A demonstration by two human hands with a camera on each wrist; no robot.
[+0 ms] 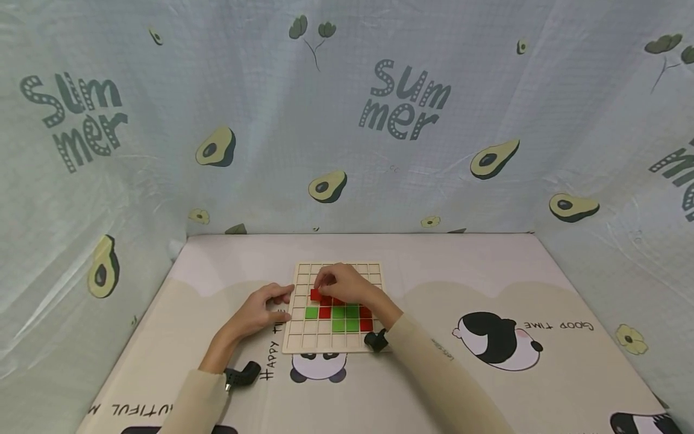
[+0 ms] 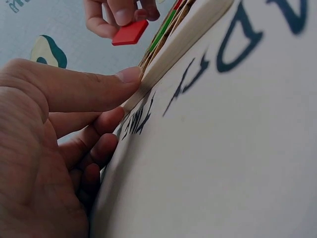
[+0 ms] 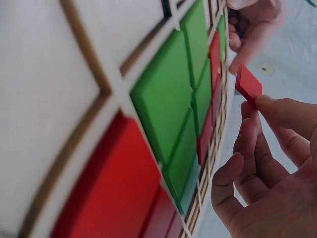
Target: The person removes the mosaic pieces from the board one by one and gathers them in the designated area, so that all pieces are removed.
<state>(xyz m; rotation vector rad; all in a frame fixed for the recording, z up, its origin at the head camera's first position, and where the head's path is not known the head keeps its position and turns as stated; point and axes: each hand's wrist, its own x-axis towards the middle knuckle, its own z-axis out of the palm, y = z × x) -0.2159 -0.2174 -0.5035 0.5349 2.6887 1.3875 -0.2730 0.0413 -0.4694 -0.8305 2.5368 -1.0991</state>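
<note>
So the main thing here is a small flat red square tile (image 1: 315, 295), pinched between the thumb and fingertips of the right hand (image 1: 347, 286). Grip's closed on it for sure: the right wrist view has the thumb on it, with the tile tipped up on edge and the other fingers loosely bent underneath. From the left wrist view it looks held just above the surface, not lying flat.

Right below it is a pale wooden grid board (image 1: 303, 342) split into square cells. There's a two-by-two block of green square tiles (image 1: 345, 318) in it, two red square tiles (image 1: 365, 319) stacked along the block's right side, and on the left a red one (image 1: 325, 313) then a lone green one (image 1: 311, 313). More red sits in the row above, but the right hand covers part of that, so I can't count it.

The left hand (image 1: 264, 310) isn't clamped on anything: thumb and index are spread apart, touching the board's left edge, probably steadying it.

My read is that the step in hand is setting this red tile into a cell up near that red row. Next move calls for levelling the tile, squaring its corners to the cell walls and letting go without nudging its neighbours.

Further out: a pale printed tablecloth (image 1: 412, 392) and an avocado-print curtain (image 1: 260, 120) behind.
</note>
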